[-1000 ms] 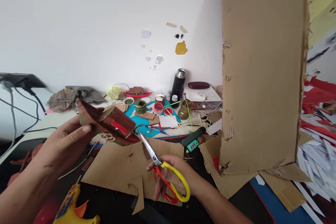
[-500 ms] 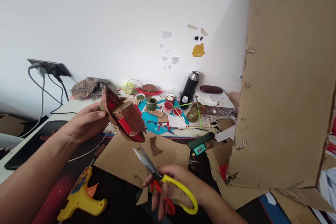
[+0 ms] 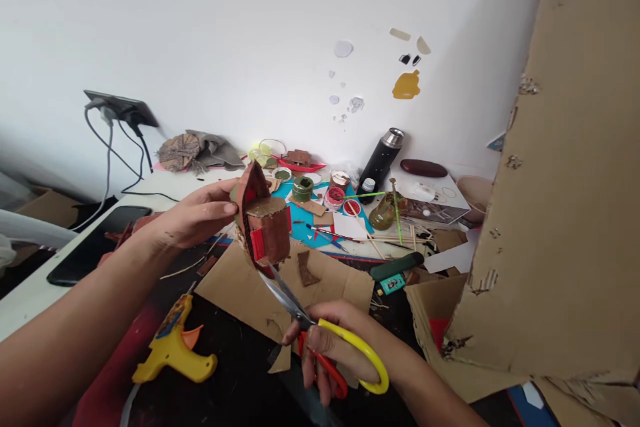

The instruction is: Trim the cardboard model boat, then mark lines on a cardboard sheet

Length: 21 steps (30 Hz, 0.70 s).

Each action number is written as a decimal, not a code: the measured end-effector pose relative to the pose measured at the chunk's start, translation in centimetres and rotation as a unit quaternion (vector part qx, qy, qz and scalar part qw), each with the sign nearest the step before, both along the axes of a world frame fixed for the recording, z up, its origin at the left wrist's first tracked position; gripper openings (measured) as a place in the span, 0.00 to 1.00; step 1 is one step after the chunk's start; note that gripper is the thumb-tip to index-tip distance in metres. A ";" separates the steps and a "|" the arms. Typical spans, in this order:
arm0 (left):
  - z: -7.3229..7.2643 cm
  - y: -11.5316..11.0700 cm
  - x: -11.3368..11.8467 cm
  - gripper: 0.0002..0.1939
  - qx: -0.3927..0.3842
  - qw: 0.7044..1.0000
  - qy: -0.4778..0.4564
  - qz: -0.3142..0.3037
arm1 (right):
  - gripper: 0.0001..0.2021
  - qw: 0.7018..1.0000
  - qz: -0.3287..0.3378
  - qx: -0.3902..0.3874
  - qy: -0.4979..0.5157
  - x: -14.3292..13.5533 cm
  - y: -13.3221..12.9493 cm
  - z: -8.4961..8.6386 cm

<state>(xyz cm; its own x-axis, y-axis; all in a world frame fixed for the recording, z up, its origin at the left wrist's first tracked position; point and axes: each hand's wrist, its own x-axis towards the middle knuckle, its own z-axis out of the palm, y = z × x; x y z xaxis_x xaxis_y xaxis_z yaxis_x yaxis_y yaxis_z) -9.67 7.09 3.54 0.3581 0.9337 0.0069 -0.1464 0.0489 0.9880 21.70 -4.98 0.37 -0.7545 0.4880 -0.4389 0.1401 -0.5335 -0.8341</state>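
My left hand (image 3: 213,213) grips a small model boat (image 3: 269,230) by its hull edge, lifted above the table and turned on its side. The boat has a brown cardboard cabin with red patches. In my right hand (image 3: 325,343) are scissors (image 3: 355,350) with one yellow and one red handle loop. Their blades are a little apart and point up at the boat's lower end, close to it; whether they touch cannot be made out. Under both hands lies a flat cardboard sheet (image 3: 235,287) with a brown cut piece (image 3: 306,269) on it.
A yellow glue gun (image 3: 175,350) lies at lower left, a phone (image 3: 97,247) behind it. Paint jars (image 3: 303,189), brushes, a black flask (image 3: 383,160) and a second boat (image 3: 300,160) stand along the wall. A tall cardboard panel (image 3: 570,213) blocks the right side.
The boat has been tilted more upright in my left hand, and the scissor tips have come closer to its lower end. The whole view has shifted, with the scene sliding rightward.
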 end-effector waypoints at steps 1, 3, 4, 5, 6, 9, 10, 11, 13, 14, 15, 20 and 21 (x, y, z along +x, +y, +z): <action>0.0 0.0 0.0 0.31 0.003 1.000 0.000 -0.011 | 0.43 1.000 0.003 -0.001 -0.004 0.0 0.1 -0.1; -0.1 0.1 -0.1 0.27 0.008 0.999 0.000 -0.033 | 0.41 1.000 0.007 0.004 -0.016 -0.1 0.2 0.0; -0.2 0.2 -0.1 0.25 0.011 0.999 -0.002 -0.046 | 0.40 1.000 0.009 0.006 -0.021 -0.2 0.2 0.1; -0.3 0.4 -0.1 0.24 0.013 0.998 -0.005 -0.059 | 0.39 1.000 0.011 0.009 -0.023 -0.3 0.2 0.1; -0.4 0.5 -0.1 0.25 0.014 0.997 -0.009 -0.073 | 0.39 1.000 0.012 0.010 -0.024 -0.4 0.2 0.2; -0.6 0.9 0.0 0.28 0.018 0.993 -0.018 -0.113 | 0.36 1.000 0.011 0.007 -0.026 -0.7 0.2 0.2; -0.7 1.0 0.0 0.28 0.018 0.992 -0.018 -0.123 | 0.35 0.999 0.012 0.005 -0.031 -0.7 0.2 0.1; -0.7 1.1 0.1 0.28 0.017 0.991 -0.018 -0.132 | 0.34 0.999 0.013 0.004 -0.037 -0.8 0.2 0.0; -0.6 1.1 0.2 0.28 0.015 0.988 -0.014 -0.150 | 0.32 0.999 0.020 0.003 -0.048 -0.8 0.1 -0.1; -0.6 1.0 0.2 0.28 0.014 0.987 -0.011 -0.157 | 0.31 0.998 0.023 0.002 -0.052 -0.8 0.1 -0.1; -0.5 1.0 0.2 0.26 0.014 0.986 -0.008 -0.163 | 0.31 0.998 0.025 0.003 -0.055 -0.9 0.1 0.0; -0.3 0.8 0.3 0.24 0.021 0.984 0.010 -0.174 | 0.30 0.996 0.036 0.007 -0.080 -1.1 0.3 0.7; -0.4 0.8 0.3 0.25 0.024 0.984 0.013 -0.175 | 0.30 0.996 0.040 0.006 -0.085 -1.1 0.3 0.9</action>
